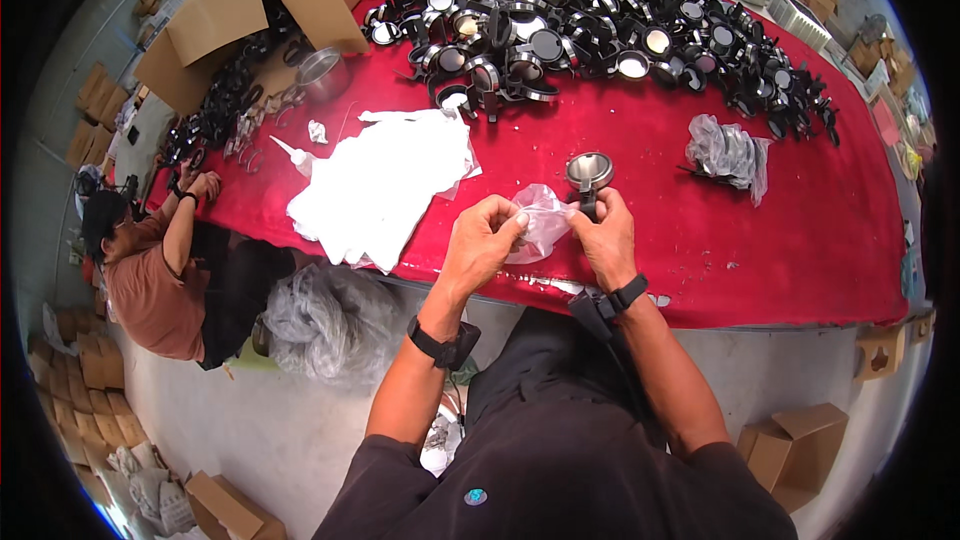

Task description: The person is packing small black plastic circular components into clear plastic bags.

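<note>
My left hand (483,243) pinches the edge of a clear plastic bag (540,225) between thumb and fingers. On the bag's other side, my right hand (606,238) is closed, its thumb and forefinger at the bag's edge. A round, silver-rimmed part (590,170) with a short black handle stands just beyond my right fingers. Its handle reaches down to them; whether they grip it is partly hidden. Left of my hands lies a stack of white plastic sheets or bags (385,185) on the red cloth-covered table (660,270).
A large heap of similar black-handled metal parts (545,45) covers the table's far side. Several wrapped parts (735,155) lie at the right. A white-nozzled bottle (295,155) stands by the stack. At the left, a co-worker (155,285) sits near an open carton (215,25).
</note>
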